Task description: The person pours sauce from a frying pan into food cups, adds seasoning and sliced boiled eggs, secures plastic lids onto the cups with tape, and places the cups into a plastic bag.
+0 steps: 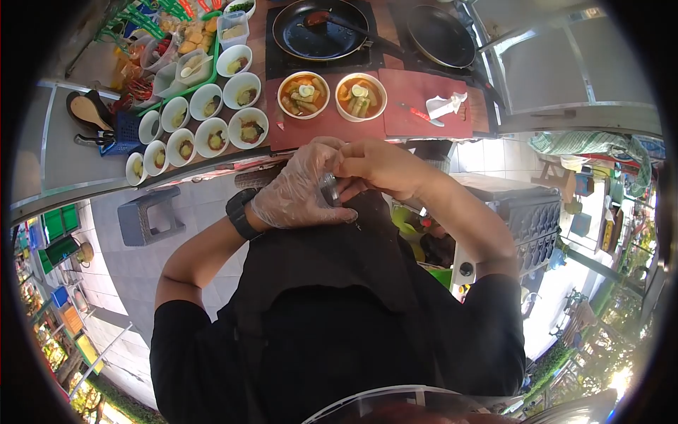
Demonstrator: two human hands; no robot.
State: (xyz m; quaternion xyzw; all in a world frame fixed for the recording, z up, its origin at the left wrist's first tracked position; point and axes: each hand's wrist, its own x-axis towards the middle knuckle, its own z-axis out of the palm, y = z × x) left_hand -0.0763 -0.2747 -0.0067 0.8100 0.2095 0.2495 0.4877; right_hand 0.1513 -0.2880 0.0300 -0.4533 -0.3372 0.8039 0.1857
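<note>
My left hand point(296, 185), in a clear plastic glove with a dark watch at the wrist, is closed around a small, shiny, see-through thing point(330, 189). Its kind is hard to make out, as fingers cover most of it. My bare right hand point(378, 169) meets the left one, its fingers pinched at the top of that thing. Both hands are in front of my dark apron, just below the counter edge. Beyond them stand two white bowls of orange soup, the left bowl point(281, 99) and the right bowl point(385, 99), each with greens and an egg slice on top.
Several white bowls point(248, 128) with sauce in the bottom line the counter's left. A red cutting board point(424, 92) carries a red-handled knife point(417, 112) and a crumpled white tissue point(446, 106). A black frying pan point(296, 42) holds a spatula. A grey stool point(152, 215) stands on the floor.
</note>
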